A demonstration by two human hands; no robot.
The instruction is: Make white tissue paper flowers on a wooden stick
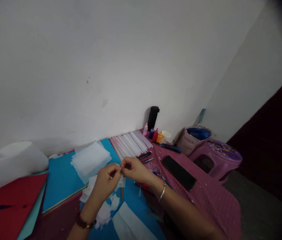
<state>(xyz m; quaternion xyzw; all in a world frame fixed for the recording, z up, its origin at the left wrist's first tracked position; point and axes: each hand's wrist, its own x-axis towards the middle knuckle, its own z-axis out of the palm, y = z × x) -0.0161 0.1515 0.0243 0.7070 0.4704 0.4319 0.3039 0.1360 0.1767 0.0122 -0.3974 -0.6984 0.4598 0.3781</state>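
My left hand (pixel 106 176) and my right hand (pixel 136 170) meet above a blue sheet (pixel 145 208), with thumbs and fingers of both pinched together. Between the fingertips is a small whitish piece (pixel 120 167), mostly hidden, which looks like thin paper. Torn white paper scraps (pixel 103 213) lie under and beside my left hand. A narrow brown stick (pixel 122 194) is partly visible below the fingertips. Nearer to me rests a larger cut white paper piece (pixel 131 223). Two dark pens (pixel 144 155) lie just beyond my right hand.
White paper strips (pixel 131 143) and a white sheet stack (pixel 91 160) lie toward the wall. Small paint bottles (pixel 155 135), a black flask (pixel 153 117) and a cup (pixel 165 136) stand behind. A phone (pixel 178 171) lies right; a pink stool (pixel 215 161) stands beyond. Red folder (pixel 13 203) left.
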